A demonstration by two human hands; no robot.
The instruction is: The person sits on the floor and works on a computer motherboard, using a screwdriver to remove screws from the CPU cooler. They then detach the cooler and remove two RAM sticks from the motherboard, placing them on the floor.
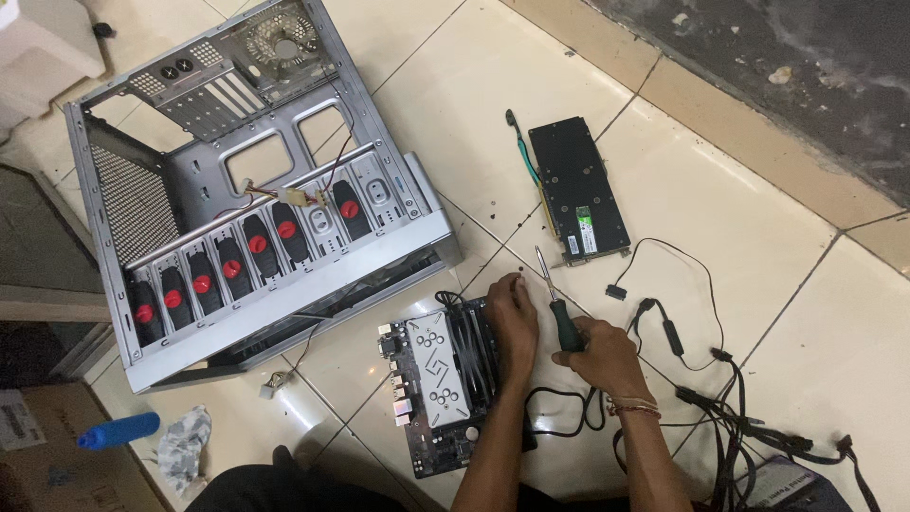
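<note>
Left hand [513,313]: fingers curled, pressed on motherboard [438,384]. Right hand [599,353]: fingers wrapped round screwdriver [559,303]. Advised: board steadied, tip seated squarely.

Left hand [513,313] rests on motherboard [445,379] lying on floor [720,209]. Right hand [602,353] grips screwdriver [559,308], tip up. Open case [251,190] just beside board.

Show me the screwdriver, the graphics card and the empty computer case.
screwdriver [566,327]: head view, green-black handle above the fist.
graphics card [578,190]: head view, middle of its black face.
computer case [156,90]: head view, grey top frame rail.
</note>
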